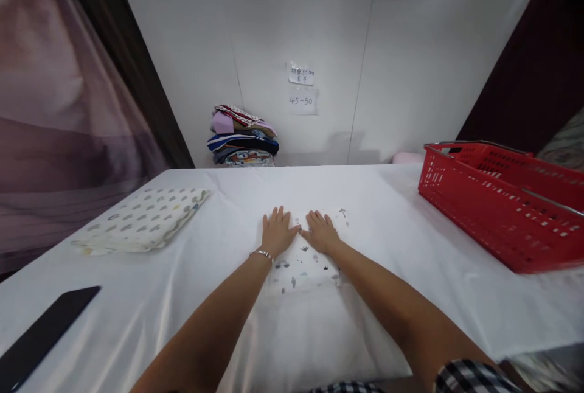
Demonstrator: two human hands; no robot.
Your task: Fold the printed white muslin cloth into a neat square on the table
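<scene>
Fingers (279, 218) of both hands are lying flat and spread, gripping nothing, as the left hand (276, 233) and right hand (322, 233) are pressing side by side on the small printed cloth (305, 265) at mid-frame on the white surface (401, 210). Pressing evenly outward from the middle is probably flattening it best. A folded dotted cloth (141, 221) is lying at left, a red basket (502, 204) at right.

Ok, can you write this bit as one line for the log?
left hand: flat on printed cloth | right hand: flat on same cloth | beside: folded cloth, red basket | behind: clothes pile
</scene>
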